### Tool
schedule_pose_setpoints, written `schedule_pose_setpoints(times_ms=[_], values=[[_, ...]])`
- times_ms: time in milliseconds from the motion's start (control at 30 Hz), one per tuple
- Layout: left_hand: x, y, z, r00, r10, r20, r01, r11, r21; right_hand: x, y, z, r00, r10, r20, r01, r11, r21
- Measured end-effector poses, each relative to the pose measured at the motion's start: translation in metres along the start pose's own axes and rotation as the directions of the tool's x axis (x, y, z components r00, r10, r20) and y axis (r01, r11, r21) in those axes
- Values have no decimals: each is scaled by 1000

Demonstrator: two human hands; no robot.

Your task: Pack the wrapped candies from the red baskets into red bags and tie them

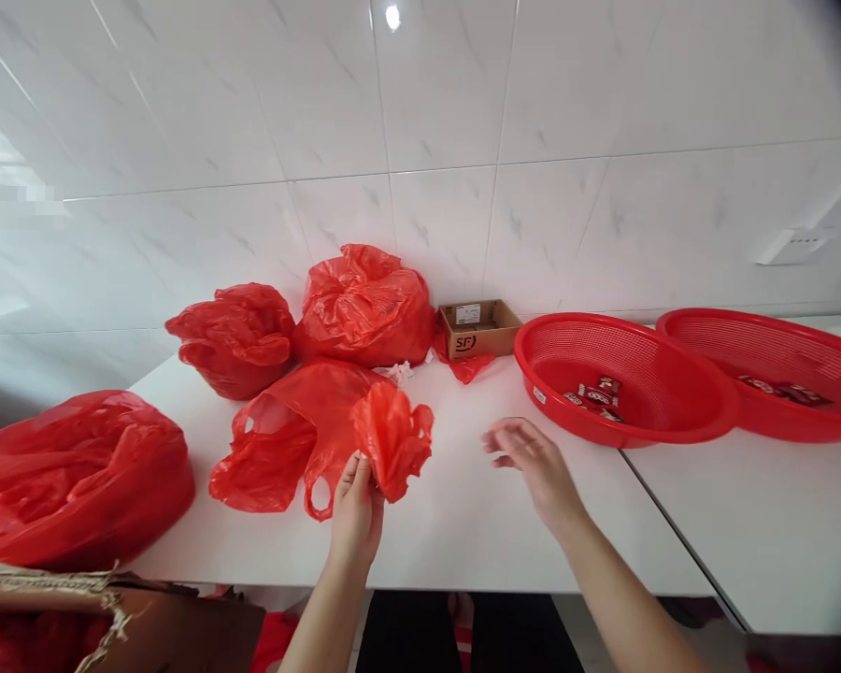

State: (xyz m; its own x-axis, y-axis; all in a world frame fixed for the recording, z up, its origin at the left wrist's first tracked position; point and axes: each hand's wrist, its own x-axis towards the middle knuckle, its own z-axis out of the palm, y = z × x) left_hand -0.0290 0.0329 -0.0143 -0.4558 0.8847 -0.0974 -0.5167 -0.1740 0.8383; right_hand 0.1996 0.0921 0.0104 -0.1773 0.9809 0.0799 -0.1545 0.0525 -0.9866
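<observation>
A crumpled, translucent red plastic bag, thin and frilled at its ragged edges, stood up from the left hand above the near part of the smooth white worktop. Of the two hands, the left pinched the bag's lower end between thumb and fingers, its forearm reaching up from the bottom edge. The right hand held nothing; its fingers were loosely curved and parted, pointing left, well apart from the bag.

Just behind the held bag sprawled a slack red plastic carrier bag with looped handles. Beyond it, a bulging, wrinkled red plastic bag sat beside a small open brown cardboard box. To the right stood two round, shallow red plastic baskets with finely perforated walls, dark printed pieces lying inside. Glossy, grey-veined white tiles rose behind.
</observation>
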Motion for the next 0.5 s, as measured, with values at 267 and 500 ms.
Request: schedule_pose_setpoints(times_ms=[267,500], values=[[-8,-22,14,1000,-21,-22,22,999,43,1,6,27,998,-63,14,61,990,127],[-1,-6,-9,993,74,-91,-55,980,189,5,-28,-32,932,-208,-296,292,917,273]])
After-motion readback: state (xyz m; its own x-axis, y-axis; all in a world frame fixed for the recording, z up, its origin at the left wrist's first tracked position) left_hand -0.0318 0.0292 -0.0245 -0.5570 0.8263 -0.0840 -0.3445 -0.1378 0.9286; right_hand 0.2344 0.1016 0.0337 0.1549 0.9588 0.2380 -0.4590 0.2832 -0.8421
